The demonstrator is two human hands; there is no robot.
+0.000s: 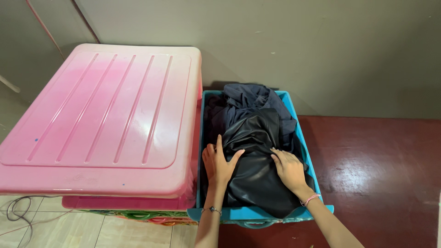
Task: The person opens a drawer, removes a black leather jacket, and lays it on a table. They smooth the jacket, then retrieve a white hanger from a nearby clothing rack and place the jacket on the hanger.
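Pressing flat: both hands, left; right; glossy black garment; blue bin

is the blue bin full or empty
Full: the blue bin is heaped to its rim with dark clothes, and the left hand and right hand press flat on the top garment.

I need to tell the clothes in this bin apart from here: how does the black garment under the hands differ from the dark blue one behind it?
The black garment looks glossy, almost leathery; the dark blue garment is matte cloth. The black one lies near the front of the blue bin, with the left hand and right hand flat on it; the blue one is bunched at the back, untouched. Both are dark, crumpled, and inside the same bin.
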